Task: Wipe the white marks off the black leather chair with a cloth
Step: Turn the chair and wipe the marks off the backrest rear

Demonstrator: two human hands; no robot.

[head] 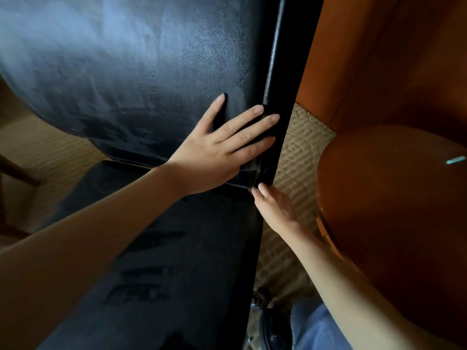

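1. Black leather chair (131, 72): the backrest fills the upper left of the view, and the seat (177, 248) runs below it toward the viewer.
2. White marks (83, 46): a pale haze is spread over the backrest, up and to the left of the flat hand. Fainter haze, broken by dark streaks, is seen on the seat.
3. Frame post (274, 72): its long axis runs from top to bottom along the right edge of the backrest.
4. Left hand (214, 152): it is laid flat on the lower right of the backrest, fingers straight and spread, tips reaching the post. Nothing is gripped. It is judged the nearer hand to the marks, so a stroke up and leftward is called for.
5. Right hand (274, 208): its fingertips are set at the lower corner of the backrest by the post. Whether anything is pinched cannot be told.
6. Cloth: none is plainly seen. A dark patch (219, 120) under the left fingers may be cloth or shadow.
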